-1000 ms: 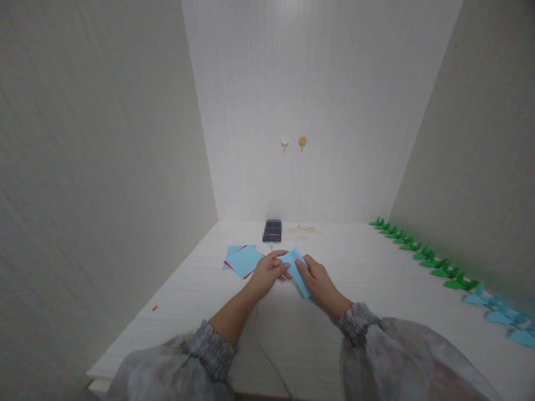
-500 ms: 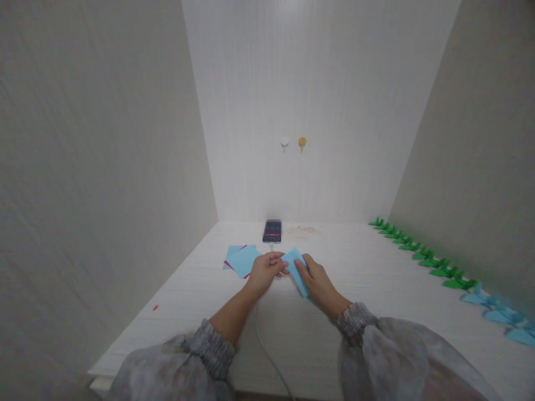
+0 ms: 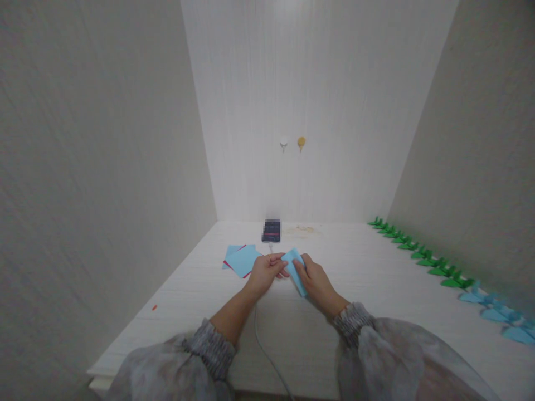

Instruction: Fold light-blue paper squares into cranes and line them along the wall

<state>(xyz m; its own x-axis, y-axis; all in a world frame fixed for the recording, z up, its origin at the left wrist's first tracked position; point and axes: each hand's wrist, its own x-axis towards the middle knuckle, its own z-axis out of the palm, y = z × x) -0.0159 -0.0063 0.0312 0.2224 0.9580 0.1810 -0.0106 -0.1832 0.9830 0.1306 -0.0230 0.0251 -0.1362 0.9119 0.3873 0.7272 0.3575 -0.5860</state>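
My left hand (image 3: 264, 273) and my right hand (image 3: 314, 278) meet over the middle of the white table (image 3: 200, 301). Both pinch a folded light blue sheet of paper (image 3: 295, 265), which lies low over the tabletop. My left fingers close on its left end, and my right fingers press along its right side. Part of the sheet is hidden under my fingers.
A small stack of blue and red paper (image 3: 241, 260) lies just left of my hands. A dark phone (image 3: 272, 230) with a cable (image 3: 267, 351) sits behind them. Folded green paper shapes (image 3: 422, 257) and blue ones (image 3: 497, 317) line the right wall. Two hooks (image 3: 292, 143) hang on the back wall.
Both hands and the blue sheet have shifted slightly away from me, and the right fingers have slid along the sheet. The rest has not moved.
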